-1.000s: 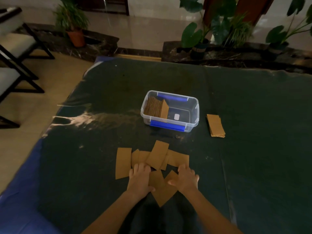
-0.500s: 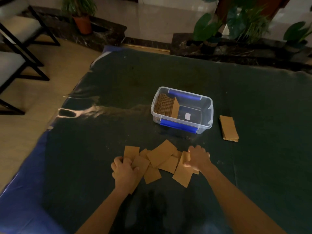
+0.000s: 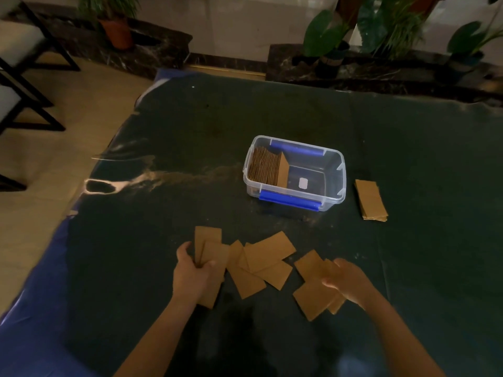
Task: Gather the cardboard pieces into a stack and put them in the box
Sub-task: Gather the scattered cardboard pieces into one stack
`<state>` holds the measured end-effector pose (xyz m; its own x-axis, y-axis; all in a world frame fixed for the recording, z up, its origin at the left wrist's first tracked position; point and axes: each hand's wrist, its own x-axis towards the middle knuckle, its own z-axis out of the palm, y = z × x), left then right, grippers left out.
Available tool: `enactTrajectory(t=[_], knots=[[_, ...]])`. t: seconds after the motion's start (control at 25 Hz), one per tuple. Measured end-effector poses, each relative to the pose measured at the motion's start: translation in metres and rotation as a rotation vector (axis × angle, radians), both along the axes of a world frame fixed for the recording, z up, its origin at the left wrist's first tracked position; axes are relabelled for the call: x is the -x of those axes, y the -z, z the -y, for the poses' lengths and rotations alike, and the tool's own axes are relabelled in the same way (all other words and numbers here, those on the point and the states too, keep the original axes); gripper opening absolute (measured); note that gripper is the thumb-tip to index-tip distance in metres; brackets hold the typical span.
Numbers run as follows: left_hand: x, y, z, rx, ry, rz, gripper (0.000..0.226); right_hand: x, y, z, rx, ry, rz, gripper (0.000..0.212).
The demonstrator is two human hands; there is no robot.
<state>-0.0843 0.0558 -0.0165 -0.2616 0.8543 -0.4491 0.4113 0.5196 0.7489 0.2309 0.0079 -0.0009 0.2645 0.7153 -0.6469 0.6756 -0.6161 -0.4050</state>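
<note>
On the dark table cover [image 3: 163,240], near edge: left hand [image 3: 193,276] clenched around a few cardboard pieces [image 3: 208,244] held on edge. Centre: loose pieces [image 3: 268,254] lying flat, overlapping. Right hand [image 3: 351,281] pinching several pieces [image 3: 313,297], fingers blurred. Behind: clear box [image 3: 295,172] with pieces standing at its left end; separate stack [image 3: 371,200] just right of it.

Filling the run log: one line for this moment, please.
left hand: gripping brown cardboard pieces | right hand: on loose pieces | clear plastic box: partly filled
</note>
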Motion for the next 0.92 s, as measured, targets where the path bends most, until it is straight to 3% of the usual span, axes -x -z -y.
enactTrajectory(t=[0.08,0.16,0.28,0.36,0.48,0.6,0.68,0.8,0.92], knots=[[-0.026,-0.004,-0.016,0.051,0.25,0.035,0.04,-0.007,-0.008,0.021,0.006,0.034,0.034,0.022],[-0.061,-0.002,-0.028,-0.02,0.646,-0.161,0.02,-0.008,-0.021,0.036,0.016,-0.012,0.025,0.018],[-0.089,0.008,-0.045,-0.239,1.089,-0.436,0.039,0.003,-0.04,0.043,0.005,-0.186,-0.041,0.028],[-0.095,0.011,-0.059,-0.218,1.271,-0.481,0.053,0.017,-0.045,0.039,-0.036,-0.27,-0.057,0.032],[-0.103,0.007,-0.071,-0.152,1.378,-0.522,0.062,0.049,-0.038,0.027,-0.112,-0.324,-0.102,0.039],[-0.1,-0.004,-0.075,-0.105,1.274,-0.376,0.06,0.083,-0.021,0.01,-0.215,-0.35,-0.15,0.046],[-0.075,-0.01,-0.076,-0.081,1.071,-0.261,0.056,0.102,-0.009,-0.006,-0.277,-0.358,-0.141,0.04],[-0.019,-0.009,-0.062,-0.021,0.534,-0.082,0.056,0.127,0.007,-0.029,-0.338,-0.3,-0.07,0.04],[0.012,-0.004,-0.031,0.082,0.03,0.022,0.066,0.141,0.025,-0.043,-0.278,-0.322,0.183,0.064]])
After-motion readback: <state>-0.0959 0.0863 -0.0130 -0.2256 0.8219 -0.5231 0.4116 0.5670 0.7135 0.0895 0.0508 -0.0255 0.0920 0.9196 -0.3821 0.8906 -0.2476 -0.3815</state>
